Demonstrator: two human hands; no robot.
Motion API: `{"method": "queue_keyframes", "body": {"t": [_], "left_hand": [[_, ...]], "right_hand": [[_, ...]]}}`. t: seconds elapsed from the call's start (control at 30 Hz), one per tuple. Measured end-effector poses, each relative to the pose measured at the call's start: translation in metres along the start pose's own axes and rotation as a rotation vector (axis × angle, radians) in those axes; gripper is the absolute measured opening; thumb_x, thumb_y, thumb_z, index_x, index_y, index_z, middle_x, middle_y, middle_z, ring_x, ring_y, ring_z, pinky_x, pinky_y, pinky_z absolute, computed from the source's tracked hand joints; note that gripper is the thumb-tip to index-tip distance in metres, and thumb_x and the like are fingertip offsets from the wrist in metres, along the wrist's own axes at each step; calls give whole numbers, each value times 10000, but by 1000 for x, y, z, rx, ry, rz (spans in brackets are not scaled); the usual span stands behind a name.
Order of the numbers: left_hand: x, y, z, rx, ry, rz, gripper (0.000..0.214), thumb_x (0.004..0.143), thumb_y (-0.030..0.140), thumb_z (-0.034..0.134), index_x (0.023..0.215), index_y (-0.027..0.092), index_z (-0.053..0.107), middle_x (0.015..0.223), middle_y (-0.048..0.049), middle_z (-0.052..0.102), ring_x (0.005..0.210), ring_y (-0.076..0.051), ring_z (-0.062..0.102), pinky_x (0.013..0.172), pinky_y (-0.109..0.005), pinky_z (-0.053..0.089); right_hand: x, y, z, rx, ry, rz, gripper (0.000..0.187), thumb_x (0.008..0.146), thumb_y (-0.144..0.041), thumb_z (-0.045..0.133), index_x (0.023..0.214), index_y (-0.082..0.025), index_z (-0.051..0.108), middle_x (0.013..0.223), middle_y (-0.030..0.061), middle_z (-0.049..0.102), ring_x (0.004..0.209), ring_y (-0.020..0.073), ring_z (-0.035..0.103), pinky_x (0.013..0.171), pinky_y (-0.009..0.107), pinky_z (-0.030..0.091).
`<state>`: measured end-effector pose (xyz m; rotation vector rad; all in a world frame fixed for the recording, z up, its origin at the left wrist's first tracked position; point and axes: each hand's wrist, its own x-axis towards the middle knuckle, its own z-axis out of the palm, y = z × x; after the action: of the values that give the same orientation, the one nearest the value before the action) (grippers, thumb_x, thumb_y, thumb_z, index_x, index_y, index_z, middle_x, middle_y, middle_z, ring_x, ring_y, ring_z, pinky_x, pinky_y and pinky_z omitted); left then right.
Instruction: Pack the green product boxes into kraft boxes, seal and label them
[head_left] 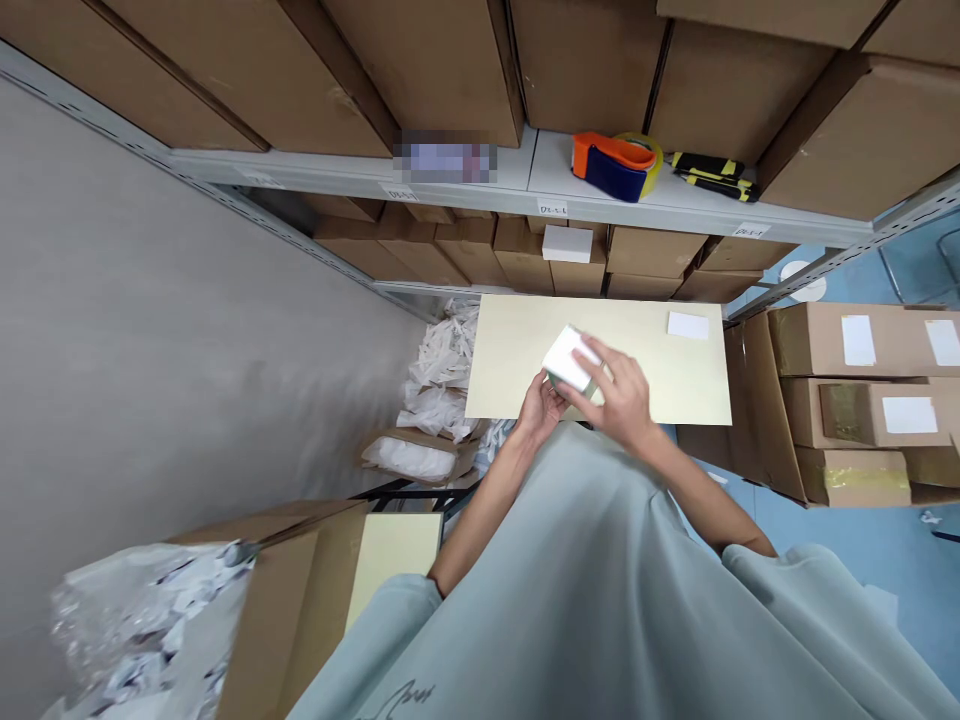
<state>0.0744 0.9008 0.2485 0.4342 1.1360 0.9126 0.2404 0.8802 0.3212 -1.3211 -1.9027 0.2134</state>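
Observation:
A small box with a white top and green lower side (568,358) is held between my two hands, above the near part of the pale yellow tabletop (506,350). My left hand (541,408) grips it from below at its near left corner. From the right, my right hand (619,392) closes over it, fingers lying across the white face. What print the green side bears is too small to read. A flat white card or box (688,325) lies at the tabletop's far right.
Metal shelving (517,205) with cardboard boxes stands ahead, holding an orange-and-blue tape dispenser (615,165) and yellow-black cutters (716,177). Stacked cartons (862,400) are at right. Crumpled white paper (446,360) lies left of the table; a carton (292,610) stands at lower left.

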Motion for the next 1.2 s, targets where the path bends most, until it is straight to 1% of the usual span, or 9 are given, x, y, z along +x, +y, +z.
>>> {"method": "queue_keyframes", "body": {"t": [0.13,0.2,0.3,0.43,0.63,0.77,0.87,1.03,1.2], "left_hand": [[-22,-4,3,-154,27,-85,313,965,459,711,1111,184,740,946,-70,784,844,-208,767,878,-372,661],[-34,1,5,-71,-24,53,383,864,412,825,1169,185,780,961,-50,778,863,-203,767,909,-373,654],[-42,16,10,183,-36,272,490,737,400,979,1156,198,826,803,15,692,723,-152,677,740,-301,595],[-32,46,19,393,-2,454,467,650,455,1064,958,186,838,678,49,571,620,-99,486,585,-246,412],[5,88,32,450,15,546,415,709,400,1045,989,185,827,728,48,551,655,-107,482,624,-245,417],[21,92,26,476,-51,485,373,720,354,1034,988,180,842,732,46,554,649,-107,471,629,-248,416],[23,79,7,462,-36,460,371,721,369,1035,1000,196,861,760,28,603,699,-121,525,662,-242,454],[27,37,-45,305,163,279,352,666,326,1058,920,199,850,895,-32,771,825,-174,664,781,-265,578],[41,2,-92,94,352,145,413,738,269,1017,1107,187,850,1147,-92,828,1030,-258,773,1066,-434,629]], "right_hand": [[42,62,-8,214,137,398,458,1070,-675,630,1225,-261,753,1276,108,816,1154,288,771,1002,434,644],[51,94,-4,351,149,624,522,996,-765,661,1000,-246,712,987,45,785,953,235,749,873,360,643],[47,124,11,592,87,916,619,868,-853,721,853,-247,599,795,-7,676,810,198,694,757,322,626],[23,119,43,778,-115,1238,622,910,-851,649,925,-229,651,808,24,737,739,205,726,711,322,642],[-8,84,82,1180,-649,1522,557,1084,-699,480,1123,-191,708,858,100,791,659,231,780,631,331,682],[-16,86,92,1232,-607,1618,557,1157,-585,324,1169,-175,702,894,118,802,684,230,798,611,308,676],[-19,102,93,1159,-458,1617,455,1149,-538,400,1176,-186,687,923,103,802,690,218,789,650,309,683],[-15,130,108,980,-272,1497,257,1087,-463,574,1149,-226,652,1044,51,776,775,183,780,786,305,707],[20,146,162,833,-271,1320,192,1003,-431,665,1013,-263,571,1011,-21,705,794,136,733,855,299,696]]}}
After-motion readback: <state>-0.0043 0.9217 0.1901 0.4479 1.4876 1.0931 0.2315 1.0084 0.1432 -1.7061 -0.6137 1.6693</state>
